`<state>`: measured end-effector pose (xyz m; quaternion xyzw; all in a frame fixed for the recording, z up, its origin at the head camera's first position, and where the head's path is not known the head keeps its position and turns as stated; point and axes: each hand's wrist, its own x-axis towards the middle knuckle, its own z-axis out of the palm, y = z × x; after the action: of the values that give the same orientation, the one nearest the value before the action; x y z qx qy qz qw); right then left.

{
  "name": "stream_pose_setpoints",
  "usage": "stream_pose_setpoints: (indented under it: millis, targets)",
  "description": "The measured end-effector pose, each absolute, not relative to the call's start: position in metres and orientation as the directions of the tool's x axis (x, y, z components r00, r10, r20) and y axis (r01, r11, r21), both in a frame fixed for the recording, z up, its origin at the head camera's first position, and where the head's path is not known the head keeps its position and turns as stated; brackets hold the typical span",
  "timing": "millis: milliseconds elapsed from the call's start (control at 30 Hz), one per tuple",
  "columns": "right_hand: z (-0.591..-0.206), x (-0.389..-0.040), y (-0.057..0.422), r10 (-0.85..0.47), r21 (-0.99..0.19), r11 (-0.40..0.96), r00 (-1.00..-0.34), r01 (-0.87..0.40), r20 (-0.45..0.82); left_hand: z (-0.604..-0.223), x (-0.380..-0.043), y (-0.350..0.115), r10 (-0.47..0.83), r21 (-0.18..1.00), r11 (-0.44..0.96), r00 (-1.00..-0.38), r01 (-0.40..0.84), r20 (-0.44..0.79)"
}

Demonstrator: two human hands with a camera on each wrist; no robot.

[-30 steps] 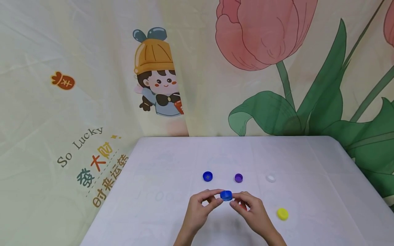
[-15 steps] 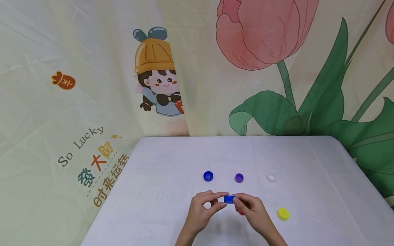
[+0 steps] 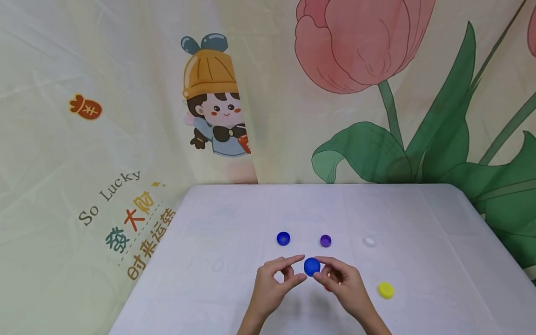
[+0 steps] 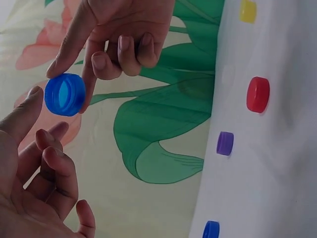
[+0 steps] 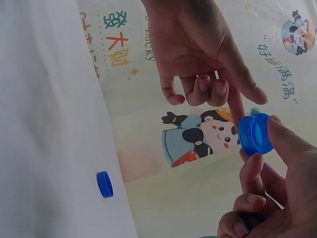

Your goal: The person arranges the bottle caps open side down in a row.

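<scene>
A blue bottle cap is held up over the table between the thumb and index finger of my right hand. Its hollow side faces me in the wrist views, where the ridged blue cap shows an inner ring. My left hand is close beside it, thumb and index finger spread apart, with a small gap to the cap. Partly behind my right hand lies a red cap, seen whole as a red disc in the left wrist view.
On the white table farther back are another blue cap, a purple cap and a whitish translucent cap. A yellow cap lies to the right. Behind the table hangs a printed curtain.
The held cap has turned from edge-on to showing its round face in the head view. My left fingers have come off it, while my right hand keeps its pinch.
</scene>
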<state>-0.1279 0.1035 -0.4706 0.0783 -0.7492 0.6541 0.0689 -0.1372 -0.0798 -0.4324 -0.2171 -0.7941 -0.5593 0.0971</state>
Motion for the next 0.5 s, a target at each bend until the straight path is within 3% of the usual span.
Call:
stream_pose_setpoints:
  millis: [167,500]
  targets:
    - [-0.467,-0.127,0.103,-0.042,-0.950,0.159,-0.964,-0.268,0.264,-0.421,-0.132,-0.079,0.227,0.856,0.300,-0.903,0.422,0.365]
    - [-0.442,-0.118,0.097,-0.068,-0.926,0.179,-0.944,-0.331,0.324,-0.427,-0.133,-0.082,0.224,0.799,0.289,-0.849,0.527,0.479]
